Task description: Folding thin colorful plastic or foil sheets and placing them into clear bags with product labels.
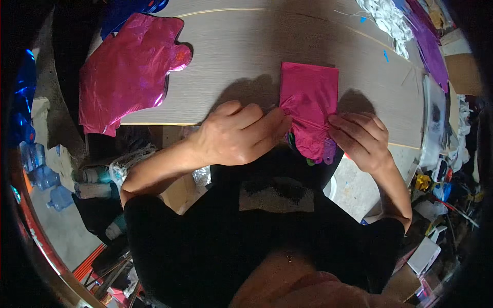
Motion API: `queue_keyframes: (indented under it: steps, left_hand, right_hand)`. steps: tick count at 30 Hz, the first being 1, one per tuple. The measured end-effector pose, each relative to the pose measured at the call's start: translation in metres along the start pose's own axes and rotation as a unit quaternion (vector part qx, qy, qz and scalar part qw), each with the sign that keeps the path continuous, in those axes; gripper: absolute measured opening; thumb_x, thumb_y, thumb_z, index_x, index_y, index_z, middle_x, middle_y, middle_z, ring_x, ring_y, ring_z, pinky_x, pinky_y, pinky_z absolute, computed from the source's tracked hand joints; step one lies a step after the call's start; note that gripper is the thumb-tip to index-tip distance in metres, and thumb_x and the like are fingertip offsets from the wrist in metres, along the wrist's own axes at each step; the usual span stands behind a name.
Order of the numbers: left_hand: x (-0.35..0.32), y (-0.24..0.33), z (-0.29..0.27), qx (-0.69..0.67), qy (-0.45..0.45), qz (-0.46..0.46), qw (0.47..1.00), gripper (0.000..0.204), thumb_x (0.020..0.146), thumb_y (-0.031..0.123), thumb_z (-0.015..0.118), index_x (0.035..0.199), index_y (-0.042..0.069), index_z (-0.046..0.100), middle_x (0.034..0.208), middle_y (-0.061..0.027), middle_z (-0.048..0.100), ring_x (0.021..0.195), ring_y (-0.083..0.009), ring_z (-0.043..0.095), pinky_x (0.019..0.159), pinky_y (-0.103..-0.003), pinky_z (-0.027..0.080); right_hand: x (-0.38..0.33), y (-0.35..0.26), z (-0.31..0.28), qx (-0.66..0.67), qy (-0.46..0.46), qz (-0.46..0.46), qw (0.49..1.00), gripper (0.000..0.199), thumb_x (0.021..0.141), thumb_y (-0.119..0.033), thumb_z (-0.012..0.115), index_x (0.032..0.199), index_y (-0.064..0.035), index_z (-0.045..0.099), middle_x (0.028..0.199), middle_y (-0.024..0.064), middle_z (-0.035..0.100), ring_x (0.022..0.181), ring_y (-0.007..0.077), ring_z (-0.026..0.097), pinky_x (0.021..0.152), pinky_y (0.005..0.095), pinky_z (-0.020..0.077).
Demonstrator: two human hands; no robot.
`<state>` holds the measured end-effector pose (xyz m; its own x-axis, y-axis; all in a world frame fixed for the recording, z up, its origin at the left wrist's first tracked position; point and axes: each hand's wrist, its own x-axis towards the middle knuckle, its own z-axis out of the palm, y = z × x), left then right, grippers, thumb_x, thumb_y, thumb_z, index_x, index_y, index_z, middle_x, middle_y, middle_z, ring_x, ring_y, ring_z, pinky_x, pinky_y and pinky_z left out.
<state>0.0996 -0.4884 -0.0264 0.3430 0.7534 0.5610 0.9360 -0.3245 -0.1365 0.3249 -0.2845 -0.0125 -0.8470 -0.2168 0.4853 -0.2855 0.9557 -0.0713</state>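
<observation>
A bright pink piece of thin shiny material [309, 87] lies at the near edge of the table, its far half flat and squared off. Its near half is crumpled and hangs toward my lap, with purple and green bits showing at the lower end. My left hand [241, 131] pinches the left side of it between thumb and fingertips. On the opposite side, the fingers of my right hand [362, 138] are drawn together on its right edge. Farther left rests a stack of pink metallic sheets [126, 72] with a rounded, lobed outline.
The pale wood-grain table [231, 51] curves around in front of me. White stringy material [390, 23] and purple sheets [426, 46] lie at the far right. Clear plastic bottles [60, 199] stand low on the left. Assorted clutter [426, 251] fills the lower right.
</observation>
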Motion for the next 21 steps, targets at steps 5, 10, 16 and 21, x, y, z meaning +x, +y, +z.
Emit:
queue_keyframes:
  steps: [5,10,16,21]
  left_hand:
    - [-0.002,0.017,0.010,-0.021,0.032,-0.052,0.998,0.023,0.074,0.021,0.073,0.094,0.011,0.074,0.099,0.0002,0.067,0.071,-0.0106,0.051,0.055,-0.024,0.033]
    - [0.004,0.027,0.013,-0.063,0.071,-0.110,0.989,0.021,0.071,0.018,0.078,0.090,0.010,0.075,0.088,0.0000,0.063,0.067,-0.0113,0.051,0.052,-0.025,0.037]
    - [0.026,0.037,0.010,-0.206,0.065,-0.355,0.909,0.018,0.070,0.005,0.081,0.088,0.003,0.076,0.075,-0.0071,0.062,0.060,-0.0196,0.060,0.053,-0.031,0.048]
    - [0.032,0.035,0.008,-0.212,0.032,-0.411,0.886,0.012,0.075,0.016,0.080,0.080,0.009,0.072,0.071,-0.0014,0.058,0.057,-0.0174,0.060,0.049,-0.033,0.047]
  right_hand:
    - [-0.002,0.000,0.001,0.101,0.019,0.106,0.989,0.025,0.064,-0.006,0.079,0.089,-0.0051,0.073,0.094,0.0082,0.067,0.090,0.0236,0.061,0.078,0.0362,0.0478]
    - [0.012,-0.006,-0.006,0.183,0.000,0.258,0.949,0.015,0.069,-0.004,0.080,0.080,-0.0031,0.069,0.085,0.0073,0.062,0.082,0.0240,0.056,0.073,0.0344,0.0444]
    - [0.024,-0.006,-0.015,0.225,-0.063,0.365,0.901,0.019,0.079,-0.005,0.078,0.072,-0.0002,0.061,0.070,0.0043,0.055,0.068,0.0162,0.051,0.062,0.0309,0.0392]
    - [0.026,-0.008,-0.015,0.253,-0.091,0.439,0.857,0.022,0.083,-0.007,0.076,0.071,0.0004,0.059,0.064,0.0004,0.052,0.059,0.0061,0.045,0.052,0.0265,0.0346]
